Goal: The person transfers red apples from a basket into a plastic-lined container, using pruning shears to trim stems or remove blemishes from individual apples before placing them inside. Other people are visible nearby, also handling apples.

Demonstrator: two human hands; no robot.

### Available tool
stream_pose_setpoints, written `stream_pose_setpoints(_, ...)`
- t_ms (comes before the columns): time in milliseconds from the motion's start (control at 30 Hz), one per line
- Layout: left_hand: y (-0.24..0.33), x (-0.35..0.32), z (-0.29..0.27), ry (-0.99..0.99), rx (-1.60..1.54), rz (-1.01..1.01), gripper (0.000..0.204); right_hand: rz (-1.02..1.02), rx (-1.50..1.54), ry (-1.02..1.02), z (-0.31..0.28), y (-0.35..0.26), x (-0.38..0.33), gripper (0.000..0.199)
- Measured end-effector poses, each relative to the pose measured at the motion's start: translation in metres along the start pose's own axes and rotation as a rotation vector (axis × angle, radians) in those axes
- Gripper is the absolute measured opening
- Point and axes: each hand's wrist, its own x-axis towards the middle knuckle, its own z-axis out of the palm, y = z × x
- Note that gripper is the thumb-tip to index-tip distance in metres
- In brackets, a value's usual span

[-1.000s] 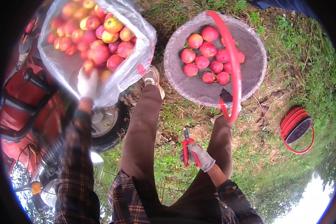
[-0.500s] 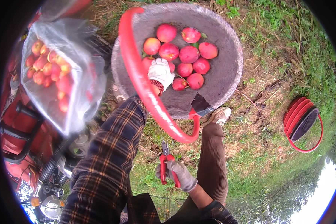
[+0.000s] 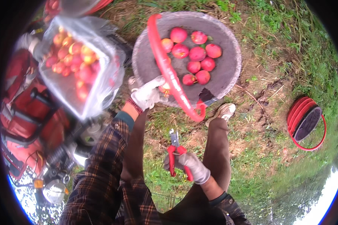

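Note:
My left hand (image 3: 148, 93), in a white glove, is at the near left rim of a large grey basket (image 3: 234, 62) with a thick red handle (image 3: 164, 65). Its fingers are closed on an apple (image 3: 165, 88), which they and the handle partly cover. Several red apples (image 3: 197, 54) lie on the basket's floor. Below the basket, my right hand (image 3: 194, 168), in a greyish glove, grips red-handled pruning shears (image 3: 172, 160), their metal blades pointing up and away from me.
Left of the basket, a clear plastic bag (image 3: 84, 107) full of apples stands beside a red machine (image 3: 22, 112) with black bars. A red collapsible bucket (image 3: 297, 112) lies on the grass at far right. My shoe (image 3: 225, 111) is by the basket's near edge.
My left hand has moved from among the apples toward me and left to the rim, with an apple in it. The view has shifted, and my right hand still grips the shears.

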Motion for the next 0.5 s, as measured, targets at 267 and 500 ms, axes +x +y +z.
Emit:
stream_pose_setpoints(267, -0.006, -0.131, 0.036, -0.054, -0.488, 0.148, 0.056, 0.075, -0.029, -0.157, 0.058, -0.004, 0.022, 0.065)
stream_pose_setpoints(500, 0.001, -0.164, 0.026, -0.016, -0.557, 0.165, 0.056, 0.144, -0.09, -0.116, 0.077, 0.0, 0.055, 0.066)
